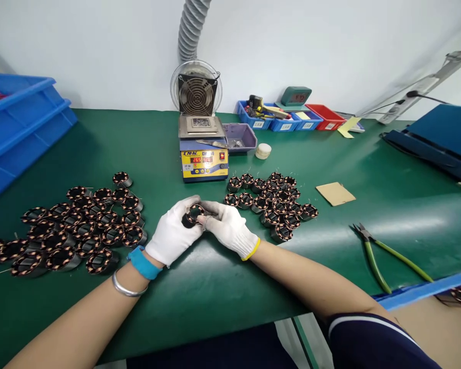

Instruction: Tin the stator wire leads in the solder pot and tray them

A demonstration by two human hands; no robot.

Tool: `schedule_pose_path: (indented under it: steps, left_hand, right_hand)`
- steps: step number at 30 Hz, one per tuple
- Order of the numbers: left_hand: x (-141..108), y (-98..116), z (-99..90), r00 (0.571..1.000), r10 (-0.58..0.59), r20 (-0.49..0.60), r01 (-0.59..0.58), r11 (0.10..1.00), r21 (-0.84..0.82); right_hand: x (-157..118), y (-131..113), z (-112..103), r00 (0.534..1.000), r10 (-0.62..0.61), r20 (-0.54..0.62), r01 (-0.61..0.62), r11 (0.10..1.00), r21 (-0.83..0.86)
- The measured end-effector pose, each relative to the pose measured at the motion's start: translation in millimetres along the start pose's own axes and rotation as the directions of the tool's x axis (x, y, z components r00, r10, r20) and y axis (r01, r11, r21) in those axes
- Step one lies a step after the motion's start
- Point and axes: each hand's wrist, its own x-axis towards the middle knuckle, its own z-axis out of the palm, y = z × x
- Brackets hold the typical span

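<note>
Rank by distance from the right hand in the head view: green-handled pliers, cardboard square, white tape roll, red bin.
From the right hand:
1. White tape roll, behind it, beside the solder pot.
2. Cardboard square, to the right.
3. Green-handled pliers, farther right.
4. Red bin, back right.

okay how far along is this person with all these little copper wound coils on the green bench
Which pile is finished cannot be told. A smaller group of coils sits right of the hands; a larger pile spreads on the left. In hand: one coil, gripped by the left hand and right hand, both gloved, in front of the solder pot. The green-handled cutters lie untouched.
</note>
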Motion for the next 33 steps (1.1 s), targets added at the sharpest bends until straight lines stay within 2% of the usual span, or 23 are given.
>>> schedule_pose_path:
  steps: [3, 5, 7, 11, 13, 15, 17, 19, 20, 22, 24, 26, 29, 31, 33]
  left_hand:
    - [-1.2, 1.9, 4.1, 0.999, -0.040, 0.000, 0.040, 0.996, -0.081]
    - [-0.3, 3.3, 3.8, 0.994, -0.107, -0.002, 0.106, 0.989, -0.103]
    - [1.4, 5.9, 0.1, 0.978, -0.204, 0.037, 0.206, 0.973, -0.101]
    - [4.0, 15.4, -16.4, 0.895, -0.355, 0.271, 0.413, 0.888, -0.203]
    - [3.7, 19.7, -27.6, 0.854, -0.366, 0.369, 0.476, 0.837, -0.271]
    - [2.2, 21.2, -38.6, 0.841, -0.331, 0.428, 0.494, 0.793, -0.358]
    - [0.6, 19.4, -45.7, 0.885, -0.293, 0.362, 0.447, 0.756, -0.478]
    - [-0.6, 16.4, -46.2, 0.936, -0.303, 0.176, 0.349, 0.753, -0.558]
    - [-1.0, 15.5, -43.9, 0.947, -0.306, 0.096, 0.306, 0.774, -0.555]
    - [-1.6, 16.5, -36.3, 0.954, -0.299, 0.036, 0.281, 0.844, -0.457]
    - [-2.6, 21.3, -29.5, 0.953, -0.299, 0.056, 0.300, 0.897, -0.325]
    - [-3.7, 27.8, -28.2, 0.940, -0.332, 0.081, 0.341, 0.896, -0.284]
    - [-3.7, 33.5, -35.6, 0.917, -0.384, 0.109, 0.388, 0.791, -0.474]
    - [-2.1, 32.1, -39.2, 0.900, -0.434, 0.032, 0.362, 0.706, -0.608]
    - [-0.5, 27.9, -36.7, 0.874, -0.487, 0.002, 0.369, 0.660, -0.655]
  right_hand:
    - [0.4, 2.2, 2.1, 0.994, 0.024, -0.110, -0.025, 1.000, -0.009]
    - [-0.5, 1.5, 2.0, 0.985, -0.022, -0.169, 0.008, 0.996, -0.087]
    - [-1.8, -0.6, -0.4, 0.980, -0.104, -0.172, 0.069, 0.978, -0.195]
    - [-3.8, -4.6, -6.2, 0.968, -0.197, -0.159, 0.138, 0.937, -0.322]
    - [-3.5, -4.5, -6.8, 0.968, -0.184, -0.168, 0.129, 0.948, -0.289]
    - [-2.3, -2.8, -5.9, 0.969, -0.153, -0.193, 0.106, 0.967, -0.232]
    - [-0.7, -0.9, -4.0, 0.970, -0.109, -0.217, 0.077, 0.986, -0.149]
    - [0.1, 0.3, -1.7, 0.972, -0.069, -0.224, 0.060, 0.997, -0.045]
    - [0.0, 0.4, -0.5, 0.973, -0.054, -0.222, 0.056, 0.998, 0.004]
    - [-1.1, -0.3, 1.7, 0.978, -0.027, -0.209, 0.042, 0.997, 0.070]
    - [-2.2, -2.1, 3.2, 0.982, 0.005, -0.188, 0.013, 0.996, 0.093]
    - [-1.9, -4.6, 3.4, 0.984, 0.046, -0.174, -0.027, 0.993, 0.115]
    - [2.0, -8.5, 0.4, 0.974, 0.134, -0.181, -0.097, 0.975, 0.200]
    - [5.4, -10.3, -2.9, 0.965, 0.205, -0.162, -0.151, 0.943, 0.296]
    - [7.9, -10.9, -5.9, 0.959, 0.263, -0.106, -0.202, 0.895, 0.398]
